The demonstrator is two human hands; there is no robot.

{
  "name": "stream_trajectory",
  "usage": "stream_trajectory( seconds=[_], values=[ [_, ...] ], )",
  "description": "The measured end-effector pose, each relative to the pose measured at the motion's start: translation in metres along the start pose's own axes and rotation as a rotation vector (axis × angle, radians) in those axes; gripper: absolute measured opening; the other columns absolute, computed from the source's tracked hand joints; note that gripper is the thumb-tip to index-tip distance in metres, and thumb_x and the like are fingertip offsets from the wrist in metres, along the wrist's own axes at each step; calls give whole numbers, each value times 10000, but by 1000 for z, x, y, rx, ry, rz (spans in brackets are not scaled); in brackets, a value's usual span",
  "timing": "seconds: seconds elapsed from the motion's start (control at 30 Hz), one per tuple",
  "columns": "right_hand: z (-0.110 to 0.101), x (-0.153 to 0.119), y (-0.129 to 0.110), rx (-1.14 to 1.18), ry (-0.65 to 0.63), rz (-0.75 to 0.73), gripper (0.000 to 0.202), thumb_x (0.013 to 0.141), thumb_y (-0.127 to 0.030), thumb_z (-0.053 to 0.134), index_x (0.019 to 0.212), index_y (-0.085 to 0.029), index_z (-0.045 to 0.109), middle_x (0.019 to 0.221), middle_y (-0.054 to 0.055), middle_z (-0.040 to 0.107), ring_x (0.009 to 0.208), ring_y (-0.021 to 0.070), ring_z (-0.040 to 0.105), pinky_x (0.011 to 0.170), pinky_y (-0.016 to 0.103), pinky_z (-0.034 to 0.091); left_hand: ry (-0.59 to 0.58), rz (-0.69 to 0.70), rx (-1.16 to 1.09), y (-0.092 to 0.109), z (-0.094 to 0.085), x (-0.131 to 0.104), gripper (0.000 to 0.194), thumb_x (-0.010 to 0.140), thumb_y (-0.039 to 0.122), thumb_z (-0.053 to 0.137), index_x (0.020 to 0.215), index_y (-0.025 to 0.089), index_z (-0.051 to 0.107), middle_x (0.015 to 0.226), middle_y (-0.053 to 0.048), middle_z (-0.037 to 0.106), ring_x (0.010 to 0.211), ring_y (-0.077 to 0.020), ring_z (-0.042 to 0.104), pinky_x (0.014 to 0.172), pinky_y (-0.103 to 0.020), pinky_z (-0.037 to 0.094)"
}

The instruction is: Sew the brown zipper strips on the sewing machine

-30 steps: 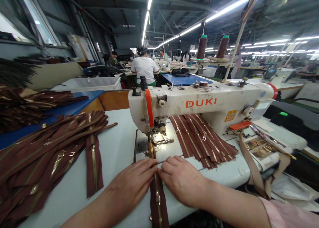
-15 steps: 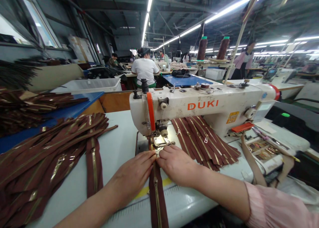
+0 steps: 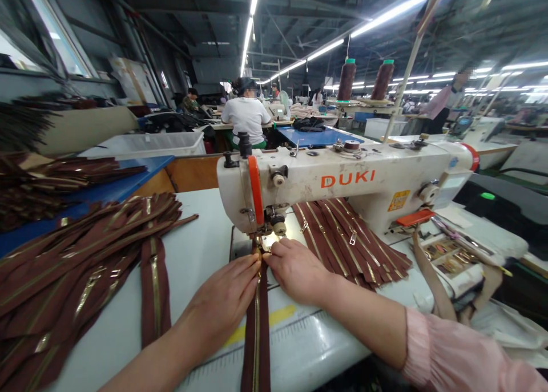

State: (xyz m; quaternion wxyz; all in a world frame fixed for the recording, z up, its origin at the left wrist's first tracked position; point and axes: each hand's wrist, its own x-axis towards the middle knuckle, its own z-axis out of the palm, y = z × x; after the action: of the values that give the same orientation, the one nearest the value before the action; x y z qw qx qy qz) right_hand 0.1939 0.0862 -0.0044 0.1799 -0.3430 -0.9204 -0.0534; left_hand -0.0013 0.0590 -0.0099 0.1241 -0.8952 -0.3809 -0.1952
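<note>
A brown zipper [image 3: 257, 338] with gold-coloured teeth runs lengthwise beneath the needle area of a white DUKI sewing machine [image 3: 299, 178], its near end trailing over the table's front. My left hand [image 3: 225, 292] grips its left edge just in front of the presser foot, fingertips closed. Opposite, my right hand [image 3: 299, 269] pinches the right edge, its fingers bent close to the lit needle plate. The fingers partly cover the zipper there, and the slider is not clearly visible. Right of my right hand, under the machine arm, several brown zippers [image 3: 338, 238] lie side by side.
A heap of brown zippers [image 3: 81, 283] covers the table's left side. A compartment tray [image 3: 454, 255] with small metal parts sits at the right. Thread cones [image 3: 346, 81] stand behind the machine. A person in a white shirt [image 3: 246, 118] sits farther back.
The zipper has fed forward under the machine, and its slider has moved up to my fingers. Both hands still hold it near the presser foot. The view has shifted slightly.
</note>
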Motion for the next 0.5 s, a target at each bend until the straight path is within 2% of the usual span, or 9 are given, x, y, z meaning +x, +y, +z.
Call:
stream_trajectory(
  seconds=[0.33,0.5],
  values=[
    [-3,-5,-3,34,-13,76,170,898,-135,463,934,-141,630,844,70,575,847,212,476,745,320,401,-45,-66,-54,5,-3,3,357,954,299,361,1126,129,624,1160,-109,670,1096,-223,609,959,-406,495],
    [-4,-4,-3,62,-22,101,170,883,-133,478,908,-141,646,842,71,587,851,207,490,756,311,405,-70,-110,-76,5,-1,6,377,921,331,422,1151,98,612,1180,-141,657,1103,-252,605,964,-428,484]
  ],
)
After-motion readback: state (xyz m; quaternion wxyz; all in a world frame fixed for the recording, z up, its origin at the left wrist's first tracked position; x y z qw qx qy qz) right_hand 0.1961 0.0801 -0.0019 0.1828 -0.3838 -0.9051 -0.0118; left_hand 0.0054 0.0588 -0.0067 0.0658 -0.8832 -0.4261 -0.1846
